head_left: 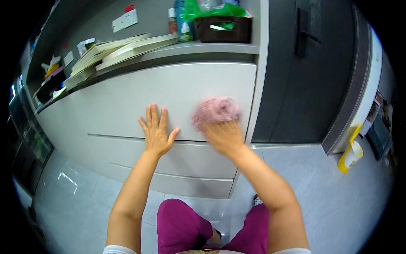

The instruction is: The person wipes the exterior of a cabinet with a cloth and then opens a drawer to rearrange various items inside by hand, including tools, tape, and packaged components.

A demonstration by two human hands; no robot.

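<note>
A fluffy pink cleaning cloth [218,109] is bunched up under my right hand [223,134], which presses it against the white cabinet front [114,101] near its right edge. The cloth and that hand are blurred, and the fingertips disappear into the cloth. To the left of it, my left hand [157,133] lies flat on the same panel with fingers spread, just above the seam over the lower drawer. It holds nothing.
On the shelf above stand a dark brown basket [224,30] with a green bag, several bottles [185,33] and stacked books or papers [127,48]. A dark door [313,76] is at the right. A yellow and white container [350,156] rests on the grey tiled floor [304,182].
</note>
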